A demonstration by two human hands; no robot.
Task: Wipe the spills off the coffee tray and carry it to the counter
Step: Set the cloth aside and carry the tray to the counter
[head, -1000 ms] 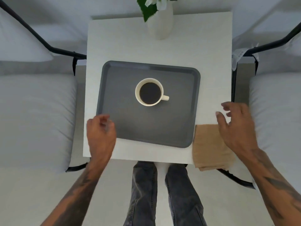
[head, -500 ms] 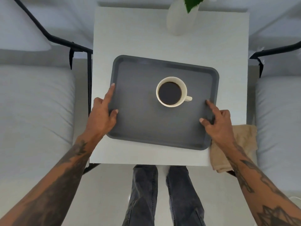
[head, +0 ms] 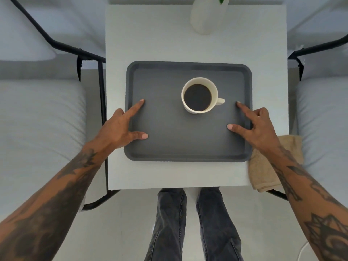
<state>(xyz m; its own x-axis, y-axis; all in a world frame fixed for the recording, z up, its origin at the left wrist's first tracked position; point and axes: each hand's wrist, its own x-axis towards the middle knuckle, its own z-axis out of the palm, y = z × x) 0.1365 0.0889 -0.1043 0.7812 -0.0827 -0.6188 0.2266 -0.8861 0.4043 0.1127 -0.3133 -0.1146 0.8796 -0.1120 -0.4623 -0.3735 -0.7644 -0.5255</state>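
Observation:
A dark grey tray [head: 169,147] lies on a small white table [head: 150,38] and carries a white cup of black coffee [head: 199,97] right of its middle. My left hand [head: 120,129] grips the tray's left rim, index finger and thumb lying on the tray floor. My right hand [head: 258,127] grips the right rim the same way. A tan cloth [head: 263,172] lies on the table's near right corner, partly under my right forearm and hanging over the edge. No spill shows on the tray.
A white vase [head: 207,16] with green leaves stands at the table's far edge. Grey cushioned chairs with black frames flank the table on the left [head: 37,119] and right [head: 323,119]. My legs in dark jeans [head: 190,223] stand at the near edge.
Both hands came in from the table's near corners onto the tray's side rims and closed on them. My right hand left the cloth. The tray turned square to the table.

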